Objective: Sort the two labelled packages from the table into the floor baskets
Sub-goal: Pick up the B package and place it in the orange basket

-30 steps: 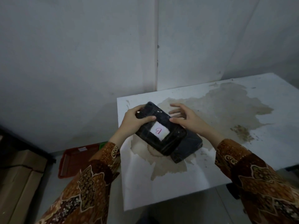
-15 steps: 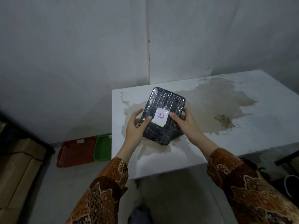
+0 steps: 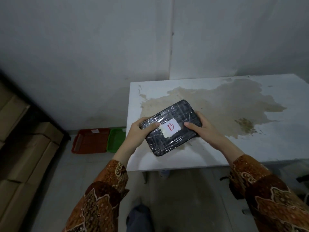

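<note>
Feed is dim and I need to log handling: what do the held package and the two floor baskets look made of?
Package: dark wrap under clear glossy film or tape, judging by wrinkles and glare; white paper-like label marked B. Contents can't be told. Red basket and green basket: likely moulded plastic, uniform colour, with ribbed or slotted walls.

Head view, angled down, near table

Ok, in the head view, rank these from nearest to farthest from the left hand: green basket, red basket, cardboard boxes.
From the left hand:
1. Green basket, on the floor just left of the table edge.
2. Red basket, beside it, further left.
3. Cardboard boxes, stacked at the far left.
</note>
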Motion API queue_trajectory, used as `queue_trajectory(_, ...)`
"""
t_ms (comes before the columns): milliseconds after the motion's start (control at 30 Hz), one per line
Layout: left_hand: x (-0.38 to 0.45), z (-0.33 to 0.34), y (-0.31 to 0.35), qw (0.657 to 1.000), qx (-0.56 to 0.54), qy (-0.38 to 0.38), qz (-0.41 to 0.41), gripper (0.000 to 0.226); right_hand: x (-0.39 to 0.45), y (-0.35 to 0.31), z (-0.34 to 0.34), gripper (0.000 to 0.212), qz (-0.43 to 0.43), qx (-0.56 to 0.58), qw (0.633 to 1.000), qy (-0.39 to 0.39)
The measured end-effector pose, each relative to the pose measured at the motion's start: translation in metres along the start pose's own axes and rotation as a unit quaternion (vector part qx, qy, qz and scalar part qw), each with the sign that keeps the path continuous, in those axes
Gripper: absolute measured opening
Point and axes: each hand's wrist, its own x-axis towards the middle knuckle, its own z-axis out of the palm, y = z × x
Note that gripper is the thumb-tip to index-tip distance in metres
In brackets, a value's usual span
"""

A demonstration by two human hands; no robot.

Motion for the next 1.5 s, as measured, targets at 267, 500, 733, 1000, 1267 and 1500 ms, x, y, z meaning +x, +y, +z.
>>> queue_trajectory(267, -0.019, -0.070, -0.048, 0.964, -0.098, 0.244, -0.048, 0.053, 0.038, 0.035, 0.139, 0.037, 0.047, 0.070, 0.996, 0.029)
queue_trajectory(500, -0.007, -0.208, -0.084, 0.929, -0.103, 0.353, -0.040, 0.035, 0.100, 0.040, 0.297, 0.045, 0.086, 0.082, 0.993, 0.020)
queue_trajectory(733, 0.040, -0.389, -0.103, 0.914, -0.047, 0.387, -0.112, 0.039, 0.183, 0.032, 0.464, 0.037, 0.150, 0.052, 0.987, 0.025)
queue_trajectory(1000, 0.109, -0.515, -0.169, 0.912, 0.012, 0.353, -0.208, 0.034, 0.294, 0.067, 0.571, 0.041, 0.205, -0.131, 0.970, 0.023)
queue_trajectory(1267, 0.226, -0.599, -0.350, 0.899, 0.081, 0.340, -0.263, 0.035, 0.424, 0.234, 0.659, 0.049, 0.253, -0.124, 0.959, -0.018)
queue_trajectory(1500, 0.350, -0.660, -0.567, 0.934, 0.133, 0.274, -0.185, 0.044, 0.556, 0.454, 0.725, 0.046, 0.267, -0.157, 0.950, -0.032)
